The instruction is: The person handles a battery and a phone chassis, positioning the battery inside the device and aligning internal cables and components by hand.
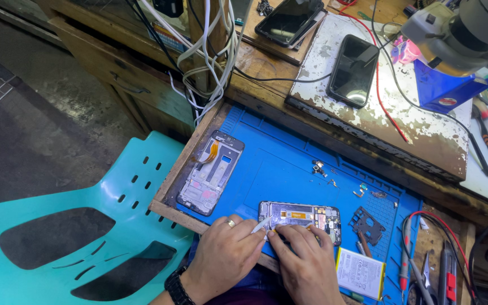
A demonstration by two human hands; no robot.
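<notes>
Blue mat (278,164); white-labelled battery (360,273) beside right hand (307,265).

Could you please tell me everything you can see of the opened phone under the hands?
The opened phone lies flat, back cover off, on the blue mat near its front edge. Its circuit boards and metal shields are exposed, with a gold-coloured strip in the middle. The right hand rests on its lower edge; the left hand touches a thin white tool to its left end.
</notes>
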